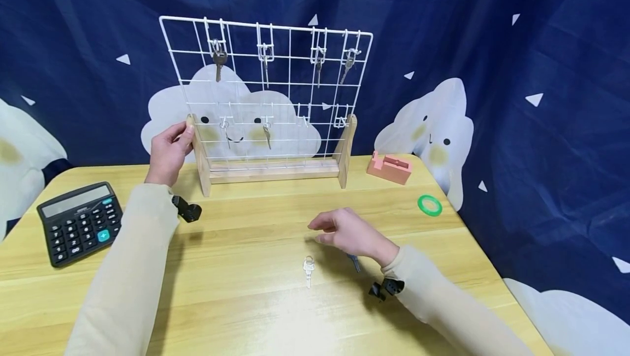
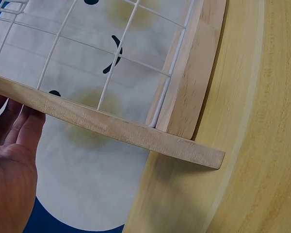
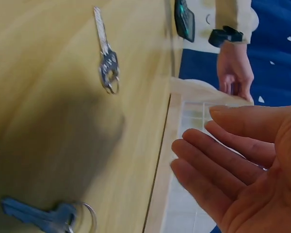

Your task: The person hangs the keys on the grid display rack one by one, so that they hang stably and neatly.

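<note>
A white wire grid rack with a wooden stand (image 1: 275,173) stands at the back of the table, several keys hanging from its hooks, such as a dark key (image 1: 219,58) at upper left. My left hand (image 1: 169,148) pinches the top of the stand's left wooden post (image 2: 111,125) between thumb and fingers. Over the table, my right hand (image 1: 350,233) hovers with relaxed fingers and nothing in them. Below it lie two keys: a silver key (image 1: 308,271) with a ring, and a bluish key (image 3: 36,215) with a ring, partly covered by the hand in the head view.
To the left of my left forearm lies a black calculator (image 1: 81,222). A pink tape dispenser (image 1: 389,168) and a green ring of tape (image 1: 430,205) sit at the right of the wooden table (image 1: 236,268). Behind hangs a dark blue curtain (image 1: 418,11) with clouds.
</note>
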Demonstrator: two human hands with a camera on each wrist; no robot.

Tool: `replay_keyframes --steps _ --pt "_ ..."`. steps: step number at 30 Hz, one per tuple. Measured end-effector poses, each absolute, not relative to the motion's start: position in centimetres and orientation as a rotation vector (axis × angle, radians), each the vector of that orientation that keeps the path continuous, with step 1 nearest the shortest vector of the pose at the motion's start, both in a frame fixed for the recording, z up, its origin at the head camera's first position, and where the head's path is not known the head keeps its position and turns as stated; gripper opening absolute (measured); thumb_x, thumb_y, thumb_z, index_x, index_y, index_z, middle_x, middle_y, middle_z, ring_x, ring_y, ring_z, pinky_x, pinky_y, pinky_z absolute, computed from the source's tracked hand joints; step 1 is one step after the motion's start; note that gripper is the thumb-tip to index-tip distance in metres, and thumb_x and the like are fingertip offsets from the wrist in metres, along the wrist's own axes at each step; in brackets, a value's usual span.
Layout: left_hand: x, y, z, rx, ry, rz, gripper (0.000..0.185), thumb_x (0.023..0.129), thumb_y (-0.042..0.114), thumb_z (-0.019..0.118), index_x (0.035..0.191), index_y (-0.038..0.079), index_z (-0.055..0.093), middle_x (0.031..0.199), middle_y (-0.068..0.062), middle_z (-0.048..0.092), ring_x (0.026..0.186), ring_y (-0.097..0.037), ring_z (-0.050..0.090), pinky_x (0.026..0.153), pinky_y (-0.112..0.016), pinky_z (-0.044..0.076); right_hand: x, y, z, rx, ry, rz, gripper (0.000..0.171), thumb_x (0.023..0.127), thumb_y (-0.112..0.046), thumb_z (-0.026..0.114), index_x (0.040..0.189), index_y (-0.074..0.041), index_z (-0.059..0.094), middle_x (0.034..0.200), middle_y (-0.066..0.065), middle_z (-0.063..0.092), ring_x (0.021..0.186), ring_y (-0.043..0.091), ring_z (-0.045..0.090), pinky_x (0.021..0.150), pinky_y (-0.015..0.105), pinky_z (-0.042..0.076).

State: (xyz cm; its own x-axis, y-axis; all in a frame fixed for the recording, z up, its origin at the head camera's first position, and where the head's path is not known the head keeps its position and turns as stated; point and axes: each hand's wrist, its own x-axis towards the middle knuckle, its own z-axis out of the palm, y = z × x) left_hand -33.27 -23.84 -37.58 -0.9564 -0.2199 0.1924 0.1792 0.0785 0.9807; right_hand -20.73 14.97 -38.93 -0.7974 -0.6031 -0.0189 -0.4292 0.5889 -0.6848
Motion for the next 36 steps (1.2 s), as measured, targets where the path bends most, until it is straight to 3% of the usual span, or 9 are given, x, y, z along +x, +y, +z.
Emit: replay_keyframes --steps 7,16,27,36 --pt "-33.3 -23.7 -37.5 0.063 -2.100 -1.915 0.056 0.099 0.035 0.056 0.144 0.002 0.048 0.135 -0.014 0.051 0.118 -0.017 0.052 0.103 -0.032 0.043 -19.7 14.5 -40.4 -0.970 2.577 -0.787 0.024 0.087 -0.003 0.073 0.112 -0.002 0.071 0.110 0.006 0.070 0.103 0.020 0.064 0.091 0.036 0.053" --pt "-33.3 -23.8 -37.6 0.067 -2.107 -1.920 0.058 0.099 0.036 0.055 0.146 0.003 0.046 0.138 -0.016 0.048 0.119 -0.017 0.051 0.104 -0.033 0.042 -19.2 13.9 -42.0 -1.099 2.527 -0.698 0.023 0.084 0.000 0.075 0.107 -0.003 0.072 0.103 0.003 0.068 0.091 0.011 0.062 0.082 0.020 0.052" --pt "-33.5 -23.9 -37.7 0.067 -2.112 -1.914 0.059 0.099 0.037 0.056 0.146 0.003 0.046 0.138 -0.016 0.049 0.118 -0.016 0.052 0.104 -0.033 0.042 -19.3 13.3 -42.9 -1.144 2.590 -0.588 0.025 0.084 0.000 0.075 0.107 -0.005 0.072 0.099 -0.001 0.059 0.087 0.011 0.058 0.079 0.017 0.050" --pt "-33.4 -23.9 -37.5 0.077 -2.118 -1.921 0.059 0.099 0.037 0.056 0.146 0.002 0.045 0.141 -0.019 0.047 0.119 -0.017 0.052 0.103 -0.032 0.042 -19.7 13.0 -43.0 -1.107 2.581 -0.575 0.016 0.084 0.001 0.075 0.092 -0.010 0.067 0.090 -0.005 0.054 0.080 0.008 0.055 0.072 0.015 0.049"
